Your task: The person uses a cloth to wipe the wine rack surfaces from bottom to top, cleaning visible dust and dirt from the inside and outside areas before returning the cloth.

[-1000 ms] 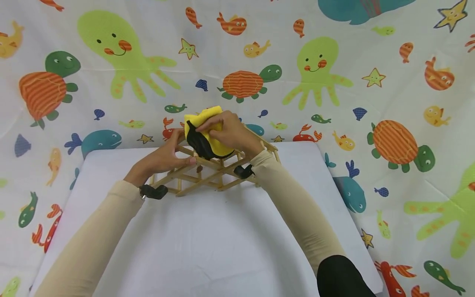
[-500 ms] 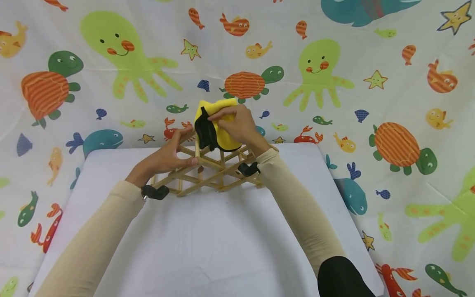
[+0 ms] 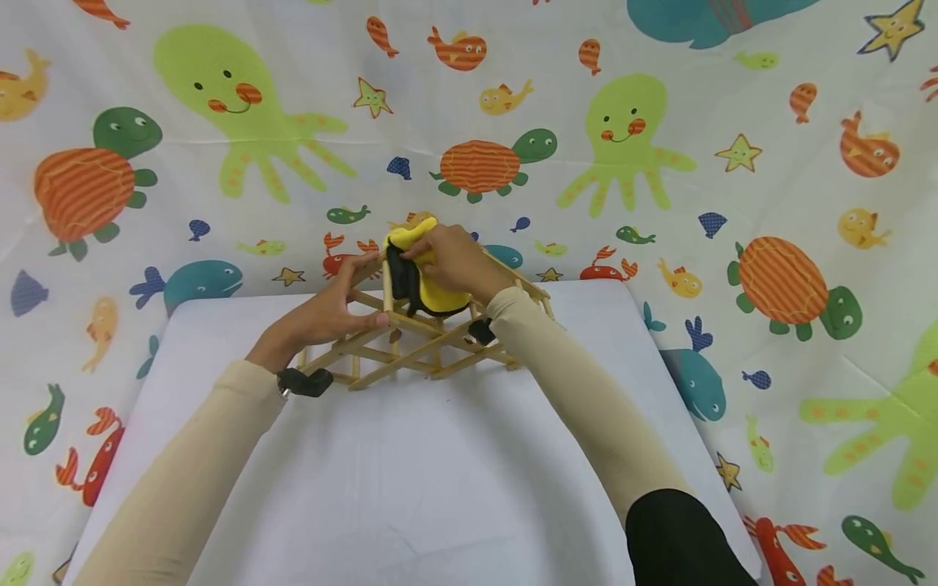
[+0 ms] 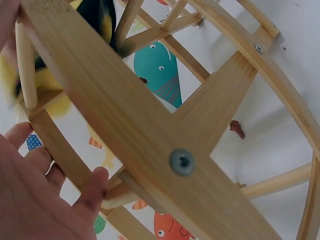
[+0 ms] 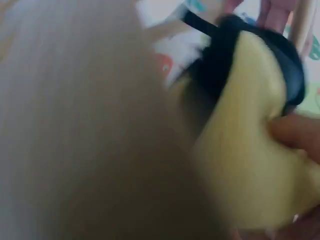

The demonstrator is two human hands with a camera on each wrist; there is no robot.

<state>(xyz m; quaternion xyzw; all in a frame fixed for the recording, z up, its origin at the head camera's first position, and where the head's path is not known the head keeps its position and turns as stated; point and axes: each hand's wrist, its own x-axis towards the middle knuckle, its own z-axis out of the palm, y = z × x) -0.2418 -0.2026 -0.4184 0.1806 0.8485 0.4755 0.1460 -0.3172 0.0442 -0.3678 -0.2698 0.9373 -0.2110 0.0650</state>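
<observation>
A wooden folding rack of crossed slats and round dowels stands on the white table. My left hand grips its left end, thumb on the front slat and fingers behind. In the left wrist view, a screw joins the slats, and the fingertips of the left hand touch the wood. My right hand pinches a yellow cloth with black parts, which hangs bunched over the top of the rack. Blurred in the right wrist view, the cloth lies between thumb and fingers.
The white table extends toward me and to both sides of the rack. Behind it hangs a curtain printed with sea animals. A small brown piece shows among the slats in the left wrist view.
My right hand rises with the cloth and moves right, then comes back down and left toward the rack. The left hand and the rack stay in place.
</observation>
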